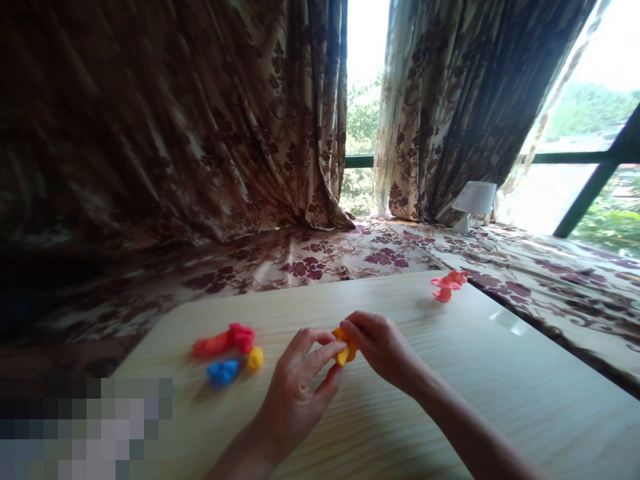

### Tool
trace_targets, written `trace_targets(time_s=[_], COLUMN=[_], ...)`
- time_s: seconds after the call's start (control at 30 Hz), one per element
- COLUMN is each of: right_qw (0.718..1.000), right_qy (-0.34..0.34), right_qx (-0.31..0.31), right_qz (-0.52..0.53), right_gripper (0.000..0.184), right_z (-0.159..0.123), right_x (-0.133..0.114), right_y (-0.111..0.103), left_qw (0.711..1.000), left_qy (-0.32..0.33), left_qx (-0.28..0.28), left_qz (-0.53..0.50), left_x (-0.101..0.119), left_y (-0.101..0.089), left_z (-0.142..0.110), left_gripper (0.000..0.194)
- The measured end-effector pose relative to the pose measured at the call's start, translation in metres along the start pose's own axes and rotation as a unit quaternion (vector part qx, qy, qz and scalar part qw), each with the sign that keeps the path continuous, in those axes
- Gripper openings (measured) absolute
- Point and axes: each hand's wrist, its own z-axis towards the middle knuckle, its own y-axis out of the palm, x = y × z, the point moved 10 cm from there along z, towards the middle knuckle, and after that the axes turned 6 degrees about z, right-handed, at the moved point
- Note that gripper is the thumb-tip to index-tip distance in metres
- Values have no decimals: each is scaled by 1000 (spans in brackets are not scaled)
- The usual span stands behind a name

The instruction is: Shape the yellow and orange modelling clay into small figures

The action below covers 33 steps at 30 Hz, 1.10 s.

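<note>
A piece of yellow modelling clay [345, 348] is held above the table between both hands. My left hand [304, 377] pinches it from the left with thumb and fingers. From the right, the fingers of my right hand [383, 347] close on the same piece and partly hide it. Left of my hands lie an orange-red lump of clay [213, 345], a pinkish-red lump [243, 338] touching it, a blue lump [223, 373] and a small yellow ball [255, 359].
The pale wooden table [500, 373] spans the foreground. Near its far right edge stands a coral-red clay figure [447, 285]. A white lamp [475, 200] sits on the flowered cloth [390, 250] behind, below curtains [280, 100] and windows. A blurred-out patch covers the lower left.
</note>
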Motion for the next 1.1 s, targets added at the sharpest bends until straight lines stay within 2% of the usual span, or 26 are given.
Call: trace_targets(time_s=[0.1,0.2,0.27,0.43,0.67,0.83,0.9,1.0,1.1], right_qw=[999,998,998,998,998,998,998,998,997], right_qy=[27,56,52,16,37,19,15,32,40], right_qx=[21,-7,-29,-34,-28,-43,-39,-35,-50], right_qz=[20,32,31,49,50,48,50,48,51], right_gripper=[41,46,42,29,41,24,27,38,34], right_z=[0,0,-1,-1,0,-2,-1,-1,-2], right_x=[4,9,8,5,4,0,0,2,1], right_y=[-6,-1,4,9,4,10,9,8,9], left_qw=[1000,998,997,998,997,998,998,997,995], left_qy=[3,-12,-20,-20,-9,-29,-34,-46,-63], left_qx=[22,50,57,24,40,25,14,27,39], left_qz=[20,38,43,50,69,58,50,52,60], left_x=[1,-1,-2,-2,-2,-4,-5,-8,-12], left_y=[-5,-11,-14,-7,-9,-5,-3,-5,-8], left_z=[0,1,1,3,2,3,2,0,-1], left_gripper=[35,30,27,27,26,25,26,26,24])
